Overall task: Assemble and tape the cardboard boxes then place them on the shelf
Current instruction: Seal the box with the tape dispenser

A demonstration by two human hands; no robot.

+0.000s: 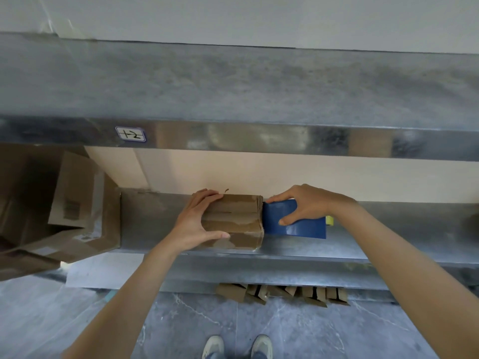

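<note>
one small taped box (233, 220) by shelf (155, 224) front edge, one blue tape dispenser (298, 228), two hands, left hand (197, 218), right hand (308, 203), one open carton (77, 203) at shelf left end, one label (130, 133), two shoes (213, 345), folded cardboard pieces (282, 292) below, number unclear

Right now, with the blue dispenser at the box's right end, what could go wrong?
1. The cardboard box sits near the front edge of the shelf; pulling the blue dispenser could drag it off, as only the left hand steadies it.
2. The box top looks wrinkled with old tape; fresh tape may bond poorly.
3. A fingertip of the right hand sits at the dispenser's box end; pinch risk.
</note>
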